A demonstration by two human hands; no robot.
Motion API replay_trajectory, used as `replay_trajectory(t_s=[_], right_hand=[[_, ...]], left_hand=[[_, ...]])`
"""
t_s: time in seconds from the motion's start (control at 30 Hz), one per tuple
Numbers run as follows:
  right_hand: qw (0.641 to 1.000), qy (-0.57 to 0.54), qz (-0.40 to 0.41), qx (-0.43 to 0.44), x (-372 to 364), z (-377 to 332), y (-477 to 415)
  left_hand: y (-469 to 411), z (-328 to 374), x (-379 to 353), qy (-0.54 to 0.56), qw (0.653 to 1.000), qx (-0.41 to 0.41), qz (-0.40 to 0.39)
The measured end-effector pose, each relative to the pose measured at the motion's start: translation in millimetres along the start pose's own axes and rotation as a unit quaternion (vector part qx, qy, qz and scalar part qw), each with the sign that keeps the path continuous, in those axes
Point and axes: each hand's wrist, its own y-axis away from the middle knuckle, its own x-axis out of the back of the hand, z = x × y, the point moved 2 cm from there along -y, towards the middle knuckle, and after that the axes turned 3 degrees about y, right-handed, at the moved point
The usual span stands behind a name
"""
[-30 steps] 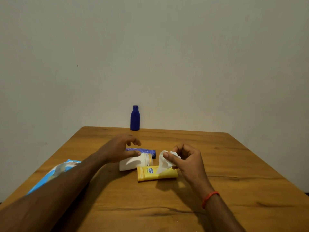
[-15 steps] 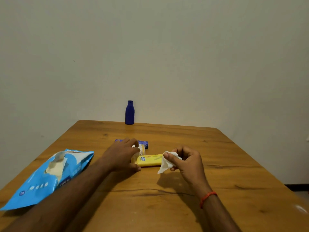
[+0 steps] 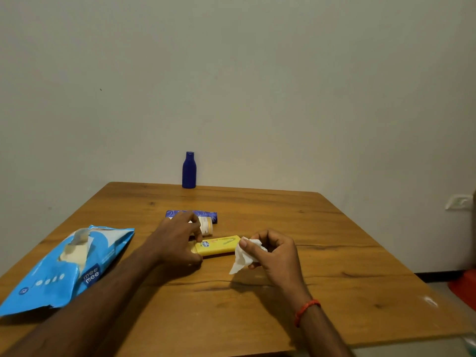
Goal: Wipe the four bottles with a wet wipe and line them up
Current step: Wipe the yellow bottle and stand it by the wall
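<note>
Head view shows 1 dark blue bottle (image 3: 189,171) upright at the far edge of the table (image 3: 334,253), well apart from 3 lying on their sides mid-table: a purple bottle (image 3: 211,215), a white bottle (image 3: 206,226) and, nearest the person, a yellow bottle (image 3: 219,245). The left hand (image 3: 177,240) curls finger and thumb round the yellow bottle's left end, while the right hand (image 3: 277,253) pinches a crumpled wet wipe (image 3: 243,256) just beside its other end. By this layout, 1 bottle at most looks finished, 3 are left to wipe, and no line is formed yet.
</note>
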Motion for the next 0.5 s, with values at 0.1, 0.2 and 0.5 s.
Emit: replay_trajectory(t_s=[0.1, 0.2, 0.5], right_hand=[[1.0, 0.001, -0.007, -0.007, -3, -2, 5], [1.0, 0.004, -0.01, -0.009, -4, -4, 9], [0.999, -0.015, 0.0, -0.036, -6, 3, 23]], left_hand=[[3, 1, 0, -0.032, 0.999, 0.004, -0.001], [7, 1, -2, -0.056, 0.998, 0.013, -0.007], [12, -5, 6, -0.036, 0.998, -0.031, 0.039]])
